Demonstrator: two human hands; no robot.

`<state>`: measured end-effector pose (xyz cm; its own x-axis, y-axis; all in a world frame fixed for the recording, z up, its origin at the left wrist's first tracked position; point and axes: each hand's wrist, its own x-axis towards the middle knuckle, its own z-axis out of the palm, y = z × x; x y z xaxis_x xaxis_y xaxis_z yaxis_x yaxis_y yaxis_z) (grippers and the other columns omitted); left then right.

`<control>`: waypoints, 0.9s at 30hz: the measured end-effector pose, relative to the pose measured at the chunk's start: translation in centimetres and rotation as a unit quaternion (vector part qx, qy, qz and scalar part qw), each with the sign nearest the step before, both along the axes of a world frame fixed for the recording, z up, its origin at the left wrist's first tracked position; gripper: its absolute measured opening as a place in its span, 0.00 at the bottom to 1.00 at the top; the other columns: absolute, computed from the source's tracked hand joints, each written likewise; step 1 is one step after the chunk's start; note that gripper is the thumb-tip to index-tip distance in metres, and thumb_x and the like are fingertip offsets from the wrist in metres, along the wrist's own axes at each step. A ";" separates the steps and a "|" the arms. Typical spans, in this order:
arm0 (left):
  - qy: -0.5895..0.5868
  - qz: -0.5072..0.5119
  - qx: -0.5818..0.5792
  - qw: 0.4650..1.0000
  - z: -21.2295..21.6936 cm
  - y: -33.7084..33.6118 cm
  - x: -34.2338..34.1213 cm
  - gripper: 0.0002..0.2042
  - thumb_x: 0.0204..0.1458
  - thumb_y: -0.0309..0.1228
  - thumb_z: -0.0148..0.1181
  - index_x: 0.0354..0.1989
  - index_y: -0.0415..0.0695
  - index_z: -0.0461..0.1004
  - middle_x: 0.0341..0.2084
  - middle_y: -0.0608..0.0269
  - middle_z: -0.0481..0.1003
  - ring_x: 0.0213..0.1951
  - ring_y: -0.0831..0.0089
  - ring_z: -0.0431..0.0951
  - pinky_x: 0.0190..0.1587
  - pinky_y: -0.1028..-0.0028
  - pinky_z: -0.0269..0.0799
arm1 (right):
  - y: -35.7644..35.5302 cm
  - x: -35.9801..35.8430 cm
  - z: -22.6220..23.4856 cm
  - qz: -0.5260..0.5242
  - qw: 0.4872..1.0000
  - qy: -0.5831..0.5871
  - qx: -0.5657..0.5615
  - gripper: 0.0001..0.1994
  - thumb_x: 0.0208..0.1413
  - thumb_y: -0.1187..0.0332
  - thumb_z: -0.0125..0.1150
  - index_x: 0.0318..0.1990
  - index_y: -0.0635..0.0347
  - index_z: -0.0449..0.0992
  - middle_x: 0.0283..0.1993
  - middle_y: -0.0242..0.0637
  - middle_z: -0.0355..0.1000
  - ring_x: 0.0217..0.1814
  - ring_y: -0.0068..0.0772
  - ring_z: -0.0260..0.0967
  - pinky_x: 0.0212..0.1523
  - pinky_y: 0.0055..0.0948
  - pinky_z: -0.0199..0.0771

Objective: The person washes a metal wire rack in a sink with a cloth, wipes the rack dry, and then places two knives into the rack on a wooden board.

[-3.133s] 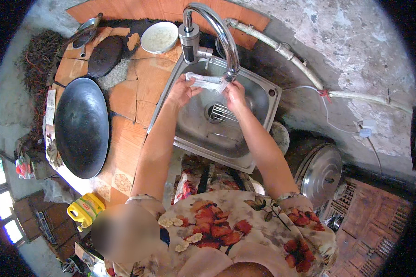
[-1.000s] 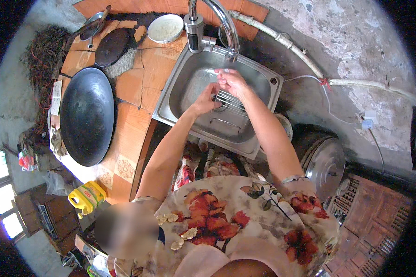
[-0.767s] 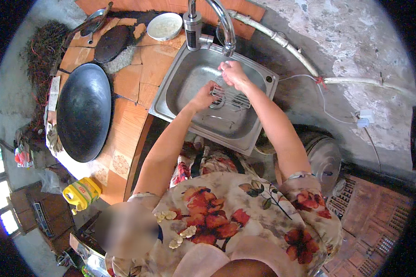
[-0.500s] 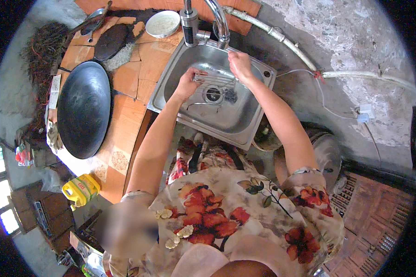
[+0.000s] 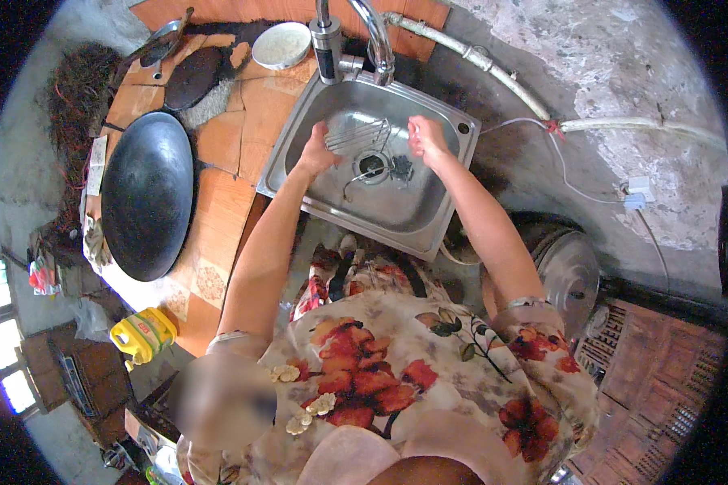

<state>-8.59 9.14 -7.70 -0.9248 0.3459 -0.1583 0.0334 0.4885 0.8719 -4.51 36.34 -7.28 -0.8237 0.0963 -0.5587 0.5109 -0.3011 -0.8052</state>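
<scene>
A small metal wire rack (image 5: 357, 136) with parallel bars is held over the steel sink (image 5: 279, 166). My left hand (image 5: 319, 153) is closed on its left end, thumb upward. My right hand (image 5: 426, 139) is curled closed beside the rack's right end, apart from it; whatever its fingers hold, if anything, is hidden. A curved wire (image 5: 353, 186) hangs below the rack. Under it lie the drain (image 5: 372, 166) and a dark patch on the basin floor. The chrome tap (image 5: 380, 52) arches over the sink's back edge.
A large black wok (image 5: 147, 196) rests on the orange tiled counter (image 5: 218, 198) at left. Near the tap stands a white bowl (image 5: 282, 46). A yellow jug (image 5: 143, 335) sits at the counter's near end. To the right are a round metal lid (image 5: 570, 275) and a white wall pipe (image 5: 501, 75).
My right hand has come down from beneath the tap toward the middle of the basin. The rack has tilted slightly, and my left hand has shifted a little left and down.
</scene>
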 end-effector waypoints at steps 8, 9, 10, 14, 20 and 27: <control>0.174 -0.072 -0.014 0.982 7.9 7.2 4.7 0.21 0.45 0.35 0.64 0.44 0.38 0.67 0.34 0.50 0.73 0.35 0.54 0.75 0.39 0.62 0.71 | -2.9 4.0 8.3 0.035 0.947 0.036 -0.316 0.43 0.53 0.30 0.31 0.60 0.59 0.60 0.56 0.54 0.64 0.53 0.49 0.68 0.56 0.55 0.63; 0.155 -0.048 0.008 0.987 8.0 8.6 5.4 0.21 0.47 0.39 0.63 0.43 0.38 0.68 0.30 0.51 0.73 0.31 0.54 0.75 0.37 0.62 0.72 | -2.5 3.9 8.1 0.040 0.950 0.049 -0.304 0.43 0.53 0.29 0.31 0.61 0.60 0.60 0.56 0.53 0.64 0.52 0.49 0.69 0.56 0.54 0.63; 0.163 -0.049 0.018 0.985 6.7 9.2 4.6 0.19 0.45 0.36 0.67 0.41 0.37 0.70 0.29 0.55 0.73 0.31 0.63 0.76 0.35 0.67 0.73 | -1.6 3.9 7.5 0.123 0.924 0.092 -0.350 0.38 0.57 0.36 0.39 0.61 0.60 0.59 0.56 0.47 0.65 0.50 0.46 0.70 0.56 0.49 0.67; -0.090 -0.026 0.276 0.956 4.7 9.3 3.3 0.17 0.42 0.25 0.69 0.41 0.39 0.71 0.28 0.69 0.72 0.30 0.82 0.72 0.29 0.81 0.70 | -1.8 5.5 7.9 0.045 0.987 0.154 -0.010 0.23 0.56 0.61 0.60 0.55 0.64 0.67 0.39 0.38 0.74 0.39 0.30 0.73 0.39 0.31 0.79; -0.335 -0.074 0.363 0.866 6.5 7.4 2.9 0.14 0.50 0.27 0.63 0.44 0.41 0.70 0.32 0.68 0.73 0.33 0.79 0.75 0.35 0.77 0.76 | -0.4 6.2 7.5 0.098 0.970 0.203 0.089 0.14 0.53 0.64 0.64 0.41 0.66 0.77 0.35 0.33 0.75 0.36 0.22 0.73 0.30 0.18 0.68; -0.377 -0.084 0.461 0.799 9.1 6.7 3.6 0.16 0.61 0.30 0.46 0.56 0.40 0.64 0.42 0.60 0.74 0.45 0.69 0.75 0.46 0.67 0.76 | -1.8 5.6 8.4 0.123 0.960 0.232 0.098 0.10 0.54 0.68 0.61 0.41 0.65 0.76 0.37 0.33 0.75 0.28 0.18 0.67 0.31 0.19 0.67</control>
